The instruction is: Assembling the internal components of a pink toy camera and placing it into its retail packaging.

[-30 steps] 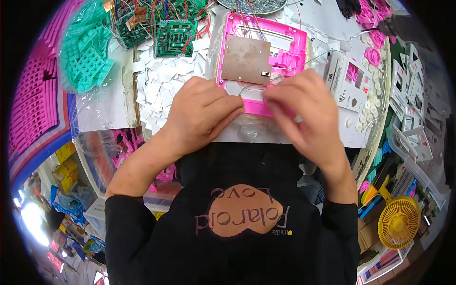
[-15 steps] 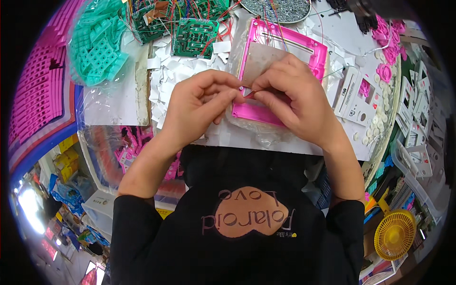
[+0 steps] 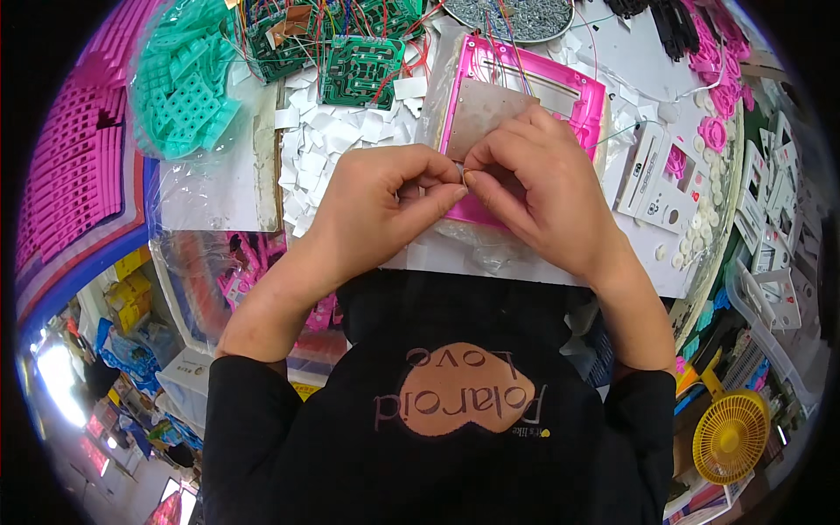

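Hands meet at the centre of the head view, above a rectangular pink plastic frame [image 3: 525, 96] lying on the cluttered white worktable [image 3: 210, 188]. The left hand [image 3: 376, 210] and right hand [image 3: 542, 188] are both curled closed, fingertips pinching one tiny pale part [image 3: 460, 172] between them; what it is cannot be told. A grey-brown flat sheet [image 3: 486, 109] rests inside the frame, just beyond the right hand's knuckles. Green circuit boards with coloured wires [image 3: 359, 66] lie beyond the left hand, beside scattered white paper squares [image 3: 328, 144]. A yellow round fan [image 3: 731, 437] stands low right.
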A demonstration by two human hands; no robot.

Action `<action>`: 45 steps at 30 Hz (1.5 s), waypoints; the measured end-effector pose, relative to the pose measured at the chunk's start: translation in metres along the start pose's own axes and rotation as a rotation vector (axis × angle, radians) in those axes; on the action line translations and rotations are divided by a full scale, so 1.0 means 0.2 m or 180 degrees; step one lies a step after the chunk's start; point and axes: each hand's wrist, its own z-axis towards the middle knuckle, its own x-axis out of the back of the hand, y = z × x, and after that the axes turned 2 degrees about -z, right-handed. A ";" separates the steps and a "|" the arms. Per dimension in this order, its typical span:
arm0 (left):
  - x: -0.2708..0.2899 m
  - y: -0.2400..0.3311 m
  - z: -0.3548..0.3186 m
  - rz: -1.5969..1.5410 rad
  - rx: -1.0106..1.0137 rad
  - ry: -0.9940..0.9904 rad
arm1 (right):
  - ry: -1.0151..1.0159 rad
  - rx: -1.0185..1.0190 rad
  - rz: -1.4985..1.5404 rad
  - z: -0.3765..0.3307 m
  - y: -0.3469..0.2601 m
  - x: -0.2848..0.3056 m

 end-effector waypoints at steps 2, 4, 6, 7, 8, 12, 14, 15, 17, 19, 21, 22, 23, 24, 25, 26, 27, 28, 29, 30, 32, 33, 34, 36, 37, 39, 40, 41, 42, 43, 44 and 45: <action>-0.03 0.02 0.00 0.0406 -0.0263 0.0198 | -0.0001 -0.0074 -0.0059 0.00 0.00 -0.01; -0.08 0.01 0.00 0.0757 -0.0636 0.0480 | 0.0038 -0.0065 -0.0057 -0.01 0.00 -0.02; -0.11 -0.01 0.02 0.1023 -0.0912 0.0647 | 0.0034 -0.0072 -0.0073 -0.01 0.00 -0.02; -0.11 -0.02 0.02 0.1157 -0.1051 0.0730 | 0.0011 -0.0083 -0.0089 -0.01 0.00 -0.02; -0.11 -0.03 0.03 0.1092 -0.1038 0.0696 | -0.0013 -0.0095 -0.0105 -0.01 0.00 -0.03; -0.05 -0.02 -0.01 0.0455 -0.0361 0.0319 | 0.0044 -0.0086 0.0165 -0.02 0.01 0.00; -0.02 0.01 -0.01 0.0065 -0.0037 0.0312 | -0.0017 -0.0136 0.0250 -0.01 0.01 0.01; -0.01 0.01 0.00 0.0182 -0.0175 0.0283 | -0.0013 -0.0134 0.0247 -0.01 0.01 0.01; 0.00 0.01 0.01 0.0418 -0.0451 0.0221 | -0.0004 -0.0130 0.0242 -0.01 0.01 0.00; -0.02 0.01 0.01 0.0484 -0.0495 0.0268 | 0.0039 -0.0096 0.0207 -0.01 0.01 0.00; -0.03 0.01 0.01 0.0548 -0.0529 0.0281 | 0.0061 -0.0080 0.0184 -0.01 0.01 0.00; -0.03 0.00 0.01 0.0579 -0.0541 0.0270 | 0.0061 -0.0079 0.0179 -0.01 0.01 0.00; -0.03 0.00 0.01 0.0611 -0.0552 0.0260 | 0.0062 -0.0079 0.0173 -0.01 0.01 -0.01; -0.03 0.00 0.01 0.0624 -0.0576 0.0259 | 0.0054 -0.0087 0.0155 -0.01 0.01 -0.01; -0.03 0.00 0.01 0.0638 -0.0600 0.0258 | 0.0046 -0.0095 0.0136 -0.02 0.01 0.00; -0.03 0.01 0.01 0.0651 -0.0624 0.0258 | 0.0038 -0.0102 0.0117 -0.02 0.01 0.00; -0.04 0.01 0.01 0.0578 -0.0573 0.0302 | 0.0029 -0.0098 0.0125 -0.01 0.01 0.00; -0.04 0.00 0.00 0.0504 -0.0523 0.0346 | 0.0020 -0.0094 0.0131 -0.01 0.01 0.00; -0.05 0.00 0.00 0.0429 -0.0474 0.0390 | 0.0012 -0.0090 0.0137 -0.01 0.01 0.00; -0.04 0.00 0.00 0.0250 -0.0282 0.0311 | 0.0011 -0.0081 0.0130 -0.01 0.01 0.01; -0.04 0.01 0.00 -0.0111 0.0098 0.0151 | 0.0010 -0.0065 0.0113 -0.01 0.01 0.01; -0.04 0.01 0.00 -0.0345 0.0159 0.0125 | 0.0094 -0.0072 0.0122 -0.01 0.01 0.00; -0.05 0.00 0.00 -0.0580 0.0219 0.0098 | 0.0179 -0.0080 0.0131 -0.01 -0.01 0.00; -0.06 0.00 0.00 -0.0975 0.0319 0.0105 | 0.0333 -0.0124 0.0147 -0.03 -0.03 -0.01; -0.08 0.01 -0.01 -0.1137 0.0360 0.0140 | 0.0401 -0.0160 0.0154 -0.05 -0.04 -0.01; -0.10 0.01 -0.01 -0.1288 0.0324 0.0208 | 0.0554 -0.0235 0.0175 -0.09 -0.07 -0.02; -0.12 0.00 -0.02 -0.1276 0.0247 0.0243 | 0.0637 -0.0274 0.0189 -0.11 -0.09 -0.03; -0.13 -0.01 -0.03 -0.1264 0.0173 0.0278 | 0.0720 -0.0312 0.0205 -0.12 -0.10 -0.03; -0.13 -0.01 -0.03 -0.1118 0.0067 0.0274 | 0.0705 -0.0404 0.0128 -0.13 -0.10 -0.03; -0.13 -0.01 -0.03 -0.0971 -0.0038 0.0272 | 0.0685 -0.0447 0.0143 -0.13 -0.10 -0.03; -0.12 -0.01 -0.03 -0.0824 -0.0141 0.0272 | 0.0662 -0.0489 0.0159 -0.14 -0.08 -0.03; -0.12 0.00 -0.03 -0.0696 -0.0106 0.0226 | 0.0643 -0.0527 0.0178 -0.14 -0.07 -0.03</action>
